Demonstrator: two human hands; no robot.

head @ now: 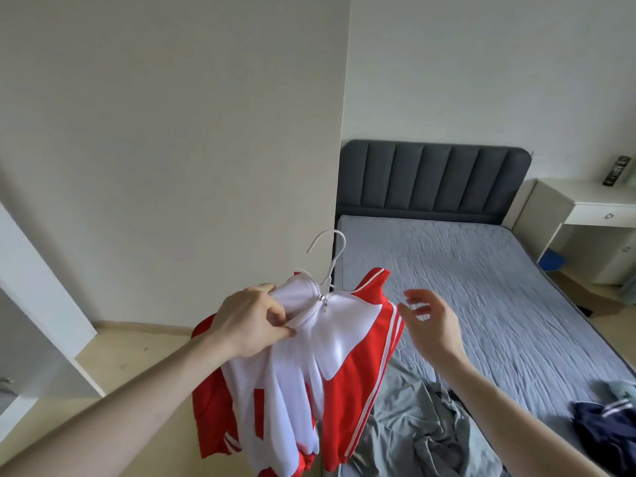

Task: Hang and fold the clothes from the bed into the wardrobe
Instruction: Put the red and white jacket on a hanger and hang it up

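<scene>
A red and white zip jacket [309, 366] hangs on a white hanger [327, 256] in front of me, its hook pointing up. My left hand [251, 321] pinches the jacket's white collar and shoulder. My right hand [430, 321] hovers just right of the jacket with fingers spread, holding nothing. On the bed [481, 270] lie a crumpled grey garment [423, 428] near the front and a dark navy garment [605, 428] at the right edge. A white wardrobe panel [38, 304] shows at the far left.
A tall white wall or cabinet side [172, 132] stands left of the bed. The dark padded headboard [430, 180] is at the back. A white desk with a drawer [592, 208] stands at the right. Pale floor [137, 356] lies between wardrobe and bed.
</scene>
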